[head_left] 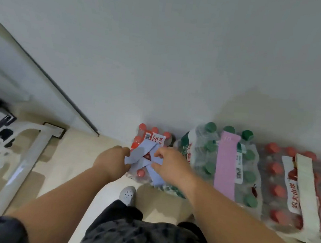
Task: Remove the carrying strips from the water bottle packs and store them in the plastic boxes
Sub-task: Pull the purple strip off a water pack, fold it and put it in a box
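A small pack of red-capped bottles (144,135) stands on the floor against the wall. A light blue carrying strip (143,153) lies crumpled and folded over its top. My left hand (112,160) pinches the strip's left end. My right hand (168,163) pinches the strip on its right side, fingers curled over it. To the right stands a green-capped pack (209,157) with a pink strip (226,163) across it. Further right is a larger red-capped pack (275,179) with a cream strip (306,186). No plastic box is in view.
A white wall (161,62) rises directly behind the packs. A white metal frame (26,159) with dark parts lies on the beige floor at the left. My grey shoe (128,193) stands just in front of the small pack.
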